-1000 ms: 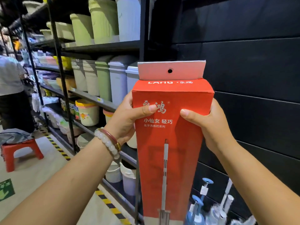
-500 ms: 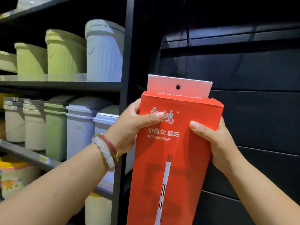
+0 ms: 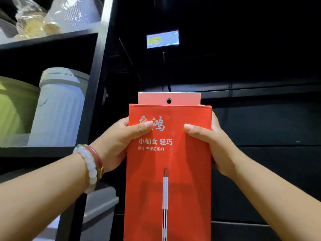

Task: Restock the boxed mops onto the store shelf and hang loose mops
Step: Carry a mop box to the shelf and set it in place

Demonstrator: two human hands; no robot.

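A tall red mop box (image 3: 171,171) with white lettering and a printed mop handle stands upright in front of me. Its pale hang tab (image 3: 184,99) with a round hole sticks up at the top. My left hand (image 3: 119,141) grips the box's left edge, thumb across the front. My right hand (image 3: 211,145) grips the right edge the same way. Just above the tab, a thin black display hook (image 3: 166,72) juts from the dark wall panel (image 3: 260,119), carrying a price tag (image 3: 162,39) at its tip.
A black shelf upright (image 3: 94,87) stands just left of the box. On its shelves are a grey ribbed bin (image 3: 59,108), a green bin (image 3: 15,105), another grey bin (image 3: 102,206) lower down, and plastic-wrapped goods (image 3: 43,16) on top.
Both hands have raised the box and my view has tilted upward. The hook and its price tag have come into view just above the hang tab.
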